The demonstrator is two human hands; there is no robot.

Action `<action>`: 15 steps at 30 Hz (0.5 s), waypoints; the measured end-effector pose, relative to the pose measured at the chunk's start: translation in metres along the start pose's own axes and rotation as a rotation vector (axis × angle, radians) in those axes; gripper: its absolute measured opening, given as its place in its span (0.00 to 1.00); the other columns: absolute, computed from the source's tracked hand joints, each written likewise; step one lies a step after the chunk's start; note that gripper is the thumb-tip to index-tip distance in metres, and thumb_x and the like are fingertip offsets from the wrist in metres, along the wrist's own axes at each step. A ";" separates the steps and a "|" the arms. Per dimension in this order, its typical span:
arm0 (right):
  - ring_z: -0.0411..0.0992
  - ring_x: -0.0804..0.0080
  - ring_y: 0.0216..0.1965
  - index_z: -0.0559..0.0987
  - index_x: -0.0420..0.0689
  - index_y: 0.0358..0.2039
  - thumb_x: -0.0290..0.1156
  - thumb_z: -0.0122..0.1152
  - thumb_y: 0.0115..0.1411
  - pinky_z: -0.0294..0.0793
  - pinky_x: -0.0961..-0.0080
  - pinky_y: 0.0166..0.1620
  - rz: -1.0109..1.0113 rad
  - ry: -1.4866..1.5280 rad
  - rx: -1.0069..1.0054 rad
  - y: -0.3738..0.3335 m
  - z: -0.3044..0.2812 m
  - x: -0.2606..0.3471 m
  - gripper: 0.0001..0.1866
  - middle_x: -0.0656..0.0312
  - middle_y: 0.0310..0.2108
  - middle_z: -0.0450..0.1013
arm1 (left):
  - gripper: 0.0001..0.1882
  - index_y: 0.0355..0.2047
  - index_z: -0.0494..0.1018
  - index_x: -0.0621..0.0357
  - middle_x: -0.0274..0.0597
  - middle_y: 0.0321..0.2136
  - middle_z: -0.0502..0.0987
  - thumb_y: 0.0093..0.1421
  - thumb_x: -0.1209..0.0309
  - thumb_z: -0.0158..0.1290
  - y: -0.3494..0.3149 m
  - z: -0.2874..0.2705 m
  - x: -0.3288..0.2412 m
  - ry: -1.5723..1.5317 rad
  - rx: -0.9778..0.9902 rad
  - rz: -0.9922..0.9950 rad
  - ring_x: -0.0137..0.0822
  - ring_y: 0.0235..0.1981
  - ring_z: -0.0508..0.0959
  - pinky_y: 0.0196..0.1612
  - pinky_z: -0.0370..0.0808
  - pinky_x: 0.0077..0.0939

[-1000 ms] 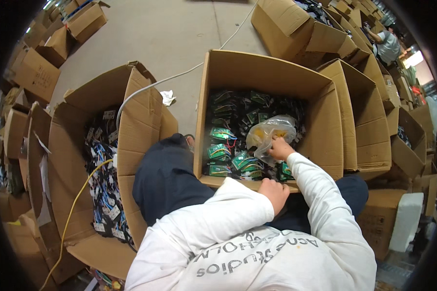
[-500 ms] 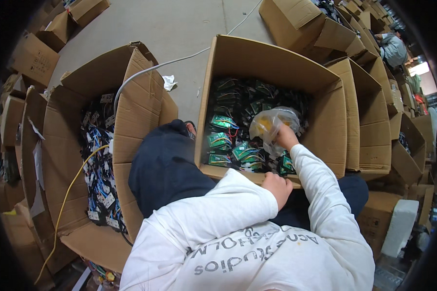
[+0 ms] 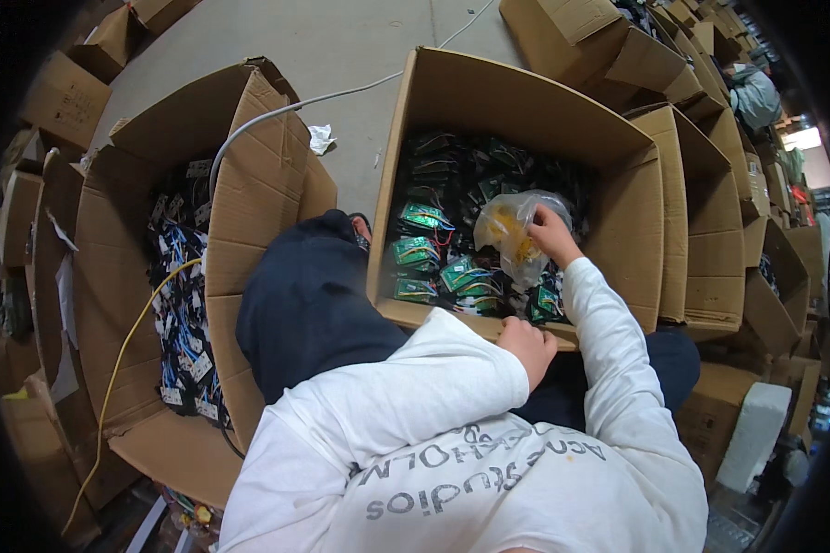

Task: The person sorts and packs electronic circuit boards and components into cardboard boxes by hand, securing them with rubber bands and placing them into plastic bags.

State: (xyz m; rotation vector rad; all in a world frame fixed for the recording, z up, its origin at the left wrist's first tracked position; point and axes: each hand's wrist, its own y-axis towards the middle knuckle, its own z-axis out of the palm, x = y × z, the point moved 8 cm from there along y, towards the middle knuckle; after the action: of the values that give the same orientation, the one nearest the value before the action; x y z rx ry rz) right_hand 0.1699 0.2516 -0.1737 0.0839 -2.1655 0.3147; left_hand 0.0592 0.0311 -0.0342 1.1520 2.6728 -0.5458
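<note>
In front of me stands an open cardboard box (image 3: pixel 526 78) holding rows of black units topped with green circuit boards (image 3: pixel 461 275) and coloured wires. A clear plastic bag (image 3: pixel 503 224) with small yellow pieces inside lies on top of them. My right hand (image 3: pixel 553 238) is closed on the bag's right part; its fingertips are partly hidden against the plastic. With fingers curled over the box's near edge, my left hand (image 3: pixel 527 352) grips the cardboard.
Left of my leg, another open box (image 3: pixel 258 175) contains black parts with blue and white wires. A yellow cable (image 3: pixel 124 355) and a grey cable (image 3: pixel 341 90) cross nearby. More cartons (image 3: pixel 705 221) stand at right; a person (image 3: pixel 754 97) is farther back.
My right hand has moved slightly up and over the bag, whose plastic has shifted shape. The left hand stays on the box edge. The view has shifted a little.
</note>
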 end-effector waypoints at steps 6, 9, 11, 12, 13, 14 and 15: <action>0.65 0.82 0.24 0.70 0.45 0.42 0.19 0.59 0.58 0.65 0.82 0.25 0.132 0.406 0.097 0.002 -0.003 0.024 0.13 0.67 0.32 0.69 | 0.23 0.61 0.69 0.51 0.39 0.39 0.80 0.66 0.64 0.46 0.000 0.003 0.004 -0.003 0.011 -0.021 0.40 0.42 0.78 0.45 0.68 0.37; 0.65 0.81 0.23 0.71 0.46 0.43 0.18 0.59 0.57 0.64 0.83 0.25 0.105 0.745 0.063 0.002 -0.001 0.059 0.15 0.67 0.34 0.69 | 0.23 0.60 0.69 0.52 0.39 0.39 0.80 0.66 0.64 0.46 0.001 0.005 0.006 -0.028 0.025 -0.031 0.40 0.43 0.79 0.45 0.68 0.38; 0.69 0.78 0.27 0.72 0.48 0.44 0.19 0.59 0.57 0.64 0.83 0.25 0.131 0.819 0.098 -0.001 0.005 0.073 0.16 0.64 0.37 0.71 | 0.22 0.60 0.69 0.52 0.39 0.40 0.80 0.66 0.64 0.46 0.005 0.007 0.006 -0.029 0.038 -0.038 0.40 0.44 0.79 0.45 0.68 0.38; 0.71 0.78 0.30 0.72 0.48 0.45 0.20 0.59 0.58 0.64 0.83 0.24 0.137 0.865 0.131 0.000 0.019 0.082 0.15 0.64 0.40 0.72 | 0.22 0.60 0.69 0.52 0.39 0.40 0.80 0.66 0.64 0.46 0.006 0.009 0.006 -0.037 0.038 -0.041 0.40 0.44 0.79 0.45 0.68 0.38; 0.74 0.77 0.34 0.72 0.49 0.46 0.22 0.59 0.59 0.64 0.83 0.23 0.142 0.913 0.167 0.001 0.034 0.093 0.15 0.63 0.43 0.73 | 0.22 0.60 0.69 0.52 0.39 0.40 0.80 0.67 0.64 0.46 0.007 0.009 0.007 -0.034 0.035 -0.050 0.40 0.44 0.79 0.45 0.68 0.38; 0.75 0.74 0.37 0.72 0.49 0.49 0.24 0.59 0.59 0.66 0.82 0.23 0.210 0.890 0.260 -0.002 0.058 0.102 0.17 0.61 0.47 0.73 | 0.22 0.59 0.69 0.52 0.39 0.40 0.80 0.67 0.64 0.45 0.006 0.009 0.009 -0.033 0.035 -0.057 0.41 0.45 0.79 0.46 0.68 0.39; 0.76 0.72 0.41 0.72 0.49 0.51 0.25 0.60 0.59 0.69 0.81 0.23 0.278 0.866 0.354 -0.005 0.084 0.109 0.18 0.59 0.50 0.73 | 0.22 0.59 0.69 0.52 0.39 0.40 0.80 0.67 0.64 0.45 0.005 0.009 0.010 -0.041 0.040 -0.064 0.41 0.45 0.79 0.46 0.68 0.39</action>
State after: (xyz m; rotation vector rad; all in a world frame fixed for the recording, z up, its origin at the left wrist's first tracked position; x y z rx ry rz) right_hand 0.0406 0.2312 -0.1298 -0.1367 -1.2438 0.7389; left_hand 0.0561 0.0377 -0.0471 1.0563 2.6837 -0.6290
